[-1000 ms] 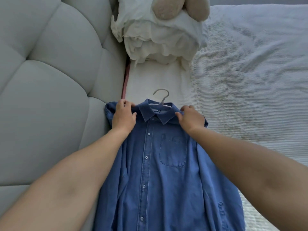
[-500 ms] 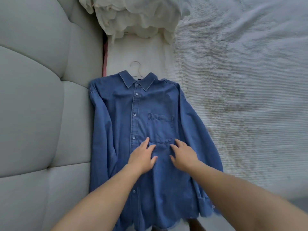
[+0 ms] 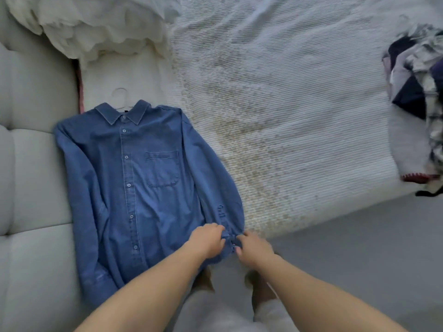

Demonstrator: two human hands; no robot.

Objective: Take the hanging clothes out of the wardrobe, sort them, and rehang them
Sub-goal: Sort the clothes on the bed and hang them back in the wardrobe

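A blue denim shirt [image 3: 143, 183] lies flat and buttoned on the bed, collar toward the pillows. A pale hanger [image 3: 121, 98] sits inside it, its hook poking out above the collar. Both hands are at the cuff of the shirt's right-hand sleeve, near the bed's front edge. My left hand [image 3: 207, 240] grips the cuff with curled fingers. My right hand [image 3: 254, 246] pinches the same cuff from the other side. A pile of mixed dark and patterned clothes [image 3: 419, 92] lies at the far right of the bed.
A padded grey headboard [image 3: 31, 164] runs along the left, touching the shirt's other sleeve. White pillows [image 3: 96, 25] lie at the top left. A white ribbed bedspread [image 3: 287, 116] covers the bed. Grey floor [image 3: 371, 259] shows at the lower right.
Both hands slid from the shirt's shoulders down over its front to the right-hand sleeve cuff. The view pulled back and right, bringing the clothes pile into sight.
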